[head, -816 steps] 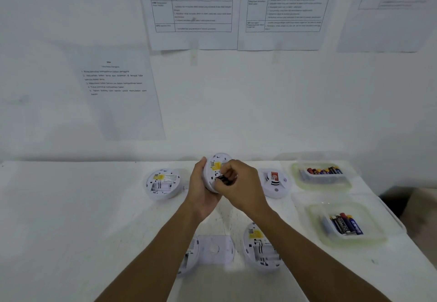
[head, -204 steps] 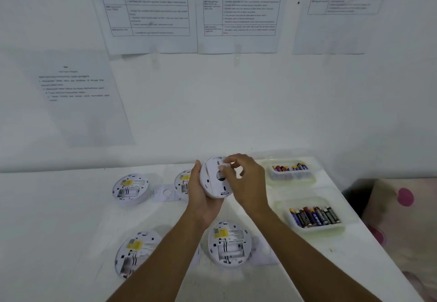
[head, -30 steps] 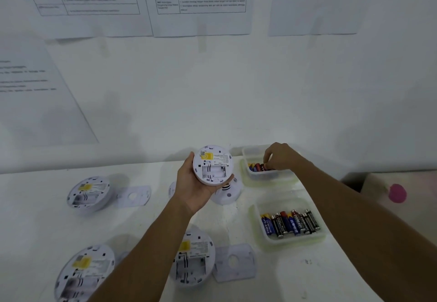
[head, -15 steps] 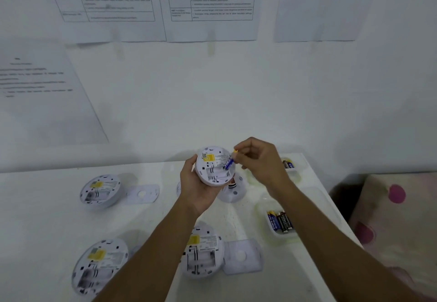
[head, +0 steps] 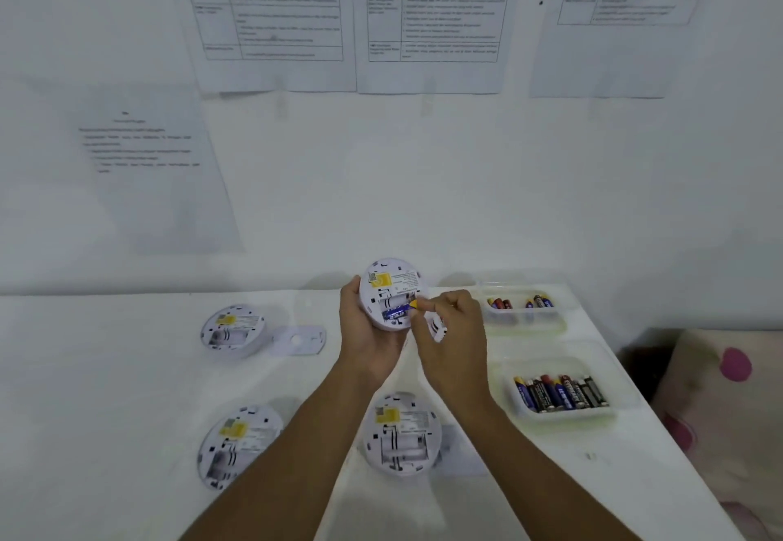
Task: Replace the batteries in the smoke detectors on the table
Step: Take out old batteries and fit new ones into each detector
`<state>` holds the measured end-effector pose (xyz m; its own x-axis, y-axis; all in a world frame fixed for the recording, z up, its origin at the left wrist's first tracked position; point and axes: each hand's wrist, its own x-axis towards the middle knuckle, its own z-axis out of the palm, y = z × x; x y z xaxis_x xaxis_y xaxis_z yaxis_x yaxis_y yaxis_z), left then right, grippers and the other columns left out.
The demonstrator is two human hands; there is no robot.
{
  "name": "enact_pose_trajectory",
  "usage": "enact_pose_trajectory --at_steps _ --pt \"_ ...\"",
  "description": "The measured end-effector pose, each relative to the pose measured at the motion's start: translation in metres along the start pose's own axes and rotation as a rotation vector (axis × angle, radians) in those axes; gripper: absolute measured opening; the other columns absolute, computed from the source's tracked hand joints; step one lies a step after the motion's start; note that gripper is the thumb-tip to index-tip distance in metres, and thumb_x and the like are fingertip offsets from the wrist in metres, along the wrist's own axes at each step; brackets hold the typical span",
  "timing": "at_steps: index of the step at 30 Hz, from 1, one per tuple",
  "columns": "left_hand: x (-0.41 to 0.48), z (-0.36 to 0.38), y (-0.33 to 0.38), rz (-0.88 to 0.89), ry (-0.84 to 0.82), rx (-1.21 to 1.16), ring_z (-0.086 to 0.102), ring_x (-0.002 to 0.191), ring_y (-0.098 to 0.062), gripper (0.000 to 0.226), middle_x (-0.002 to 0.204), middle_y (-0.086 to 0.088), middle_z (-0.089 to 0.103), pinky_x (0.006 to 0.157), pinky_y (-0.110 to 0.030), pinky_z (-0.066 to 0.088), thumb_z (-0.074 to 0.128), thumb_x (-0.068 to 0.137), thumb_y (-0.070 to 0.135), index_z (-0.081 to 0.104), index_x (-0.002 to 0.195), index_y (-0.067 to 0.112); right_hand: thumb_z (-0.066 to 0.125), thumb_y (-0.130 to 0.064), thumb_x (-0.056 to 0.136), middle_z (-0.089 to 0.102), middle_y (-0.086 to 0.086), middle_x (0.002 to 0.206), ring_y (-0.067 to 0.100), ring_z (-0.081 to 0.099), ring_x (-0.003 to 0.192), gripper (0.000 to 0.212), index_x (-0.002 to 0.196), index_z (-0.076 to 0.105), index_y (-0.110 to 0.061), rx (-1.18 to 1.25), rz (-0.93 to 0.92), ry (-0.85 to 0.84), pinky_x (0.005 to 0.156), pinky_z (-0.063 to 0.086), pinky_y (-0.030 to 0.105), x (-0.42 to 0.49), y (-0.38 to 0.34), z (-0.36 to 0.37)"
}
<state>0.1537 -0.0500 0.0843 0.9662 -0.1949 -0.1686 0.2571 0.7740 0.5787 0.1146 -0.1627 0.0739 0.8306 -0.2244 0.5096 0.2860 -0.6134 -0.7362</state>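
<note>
My left hand [head: 364, 328] grips a round white smoke detector [head: 392, 286] above the table, its open back with a yellow label facing me. A blue battery [head: 397, 311] lies across the detector's battery bay. My right hand [head: 449, 328] pinches the battery's yellow-tipped right end with thumb and forefinger. Three more detectors lie back-up on the white table [head: 106, 371]: one at the far left [head: 233, 330], one at the near left [head: 237, 443], one near the middle [head: 400, 430]. Another detector [head: 436, 324] is mostly hidden behind my right hand.
Two clear plastic tubs stand at the right: the far one [head: 523, 320] holds a few red and blue batteries, the near one [head: 559, 413] holds several batteries in a row. A loose white mounting plate [head: 298, 339] lies beside the far-left detector. Printed sheets hang on the wall.
My right hand came back from the far tub with a blue battery. It has brought the battery down into the bay of the detector in my left hand.
</note>
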Motion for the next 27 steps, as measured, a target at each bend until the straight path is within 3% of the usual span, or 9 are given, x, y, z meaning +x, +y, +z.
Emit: enact_pose_trajectory --at_steps 4,7,9,11,14,16,20,23,27 --pt "-0.004 -0.003 0.006 0.002 0.009 0.006 0.067 0.092 -0.027 0.049 0.111 -0.015 0.070 0.075 -0.035 0.055 0.036 0.097 0.045 0.067 0.117 0.012 0.045 -0.038 0.095 0.051 -0.002 0.103 0.015 0.046 0.098 0.038 0.123 0.065 -0.021 -0.242 -0.234 -0.059 0.079 0.044 0.026 -0.015 0.006 0.000" --pt "-0.004 -0.004 0.005 -0.007 0.001 -0.004 0.066 0.100 -0.029 0.049 0.112 -0.016 0.071 0.088 -0.040 0.052 0.037 0.097 0.044 0.067 0.118 0.011 0.045 -0.040 0.095 0.052 -0.002 0.105 0.017 0.047 0.097 0.037 0.120 0.066 -0.022 -0.332 -0.321 -0.089 0.077 0.045 0.033 -0.013 0.014 -0.006" --pt "-0.004 -0.004 0.003 -0.009 0.005 -0.027 0.065 0.101 -0.030 0.048 0.113 -0.017 0.071 0.088 -0.041 0.051 0.036 0.098 0.042 0.067 0.116 0.011 0.044 -0.043 0.096 0.053 -0.003 0.105 0.016 0.046 0.096 0.036 0.117 0.067 -0.024 -0.331 -0.357 -0.130 0.078 0.043 0.031 -0.006 0.020 -0.011" --pt "-0.003 -0.003 0.003 -0.018 -0.004 -0.042 0.064 0.105 -0.032 0.050 0.119 -0.019 0.067 0.088 -0.041 0.050 0.037 0.097 0.042 0.065 0.122 0.009 0.045 -0.045 0.096 0.054 -0.006 0.102 0.012 0.045 0.094 0.036 0.117 0.069 -0.028 -0.196 -0.305 -0.238 0.080 0.039 0.022 0.005 0.024 -0.021" --pt "0.003 -0.001 0.002 -0.044 -0.028 -0.074 0.057 0.121 -0.036 0.050 0.131 -0.020 0.061 0.107 -0.048 0.041 0.040 0.096 0.039 0.060 0.131 0.009 0.059 -0.029 0.093 0.061 -0.012 0.090 -0.002 0.053 0.085 0.018 0.104 0.073 -0.028 -0.011 -0.156 -0.354 0.071 0.034 0.005 0.036 0.031 -0.047" --pt "0.008 0.002 0.002 -0.053 -0.033 -0.081 0.053 0.128 -0.036 0.050 0.132 -0.020 0.061 0.114 -0.051 0.034 0.042 0.095 0.038 0.059 0.132 0.010 0.064 -0.013 0.090 0.070 -0.008 0.081 -0.001 0.061 0.071 0.016 0.096 0.074 -0.024 -0.015 -0.023 -0.309 0.065 0.042 0.008 0.067 0.044 -0.068" --pt "0.016 0.003 -0.003 -0.074 -0.022 -0.094 0.052 0.129 -0.036 0.047 0.130 -0.019 0.062 0.114 -0.052 0.032 0.043 0.095 0.039 0.062 0.128 0.010 0.062 -0.012 0.090 0.074 0.003 0.074 0.001 0.063 0.055 0.011 0.090 0.071 -0.019 -0.248 0.230 -0.387 0.049 0.047 0.015 0.126 0.083 -0.109" --pt "0.022 0.003 -0.007 -0.092 -0.018 -0.101 0.051 0.129 -0.037 0.047 0.130 -0.020 0.062 0.115 -0.052 0.031 0.042 0.097 0.039 0.063 0.127 0.009 0.067 -0.013 0.085 0.073 0.000 0.067 0.017 0.071 0.070 0.008 0.081 0.070 -0.018 -0.353 0.331 -0.461 0.056 0.049 0.020 0.152 0.112 -0.122" --pt "0.031 0.006 -0.013 -0.119 -0.032 -0.090 0.051 0.130 -0.037 0.049 0.131 -0.020 0.061 0.115 -0.051 0.031 0.040 0.097 0.039 0.060 0.130 0.009 0.069 -0.018 0.080 0.074 -0.004 0.072 0.009 0.069 0.070 0.009 0.076 0.067 -0.026 -0.597 0.332 -0.595 0.072 0.052 0.026 0.165 0.136 -0.116"
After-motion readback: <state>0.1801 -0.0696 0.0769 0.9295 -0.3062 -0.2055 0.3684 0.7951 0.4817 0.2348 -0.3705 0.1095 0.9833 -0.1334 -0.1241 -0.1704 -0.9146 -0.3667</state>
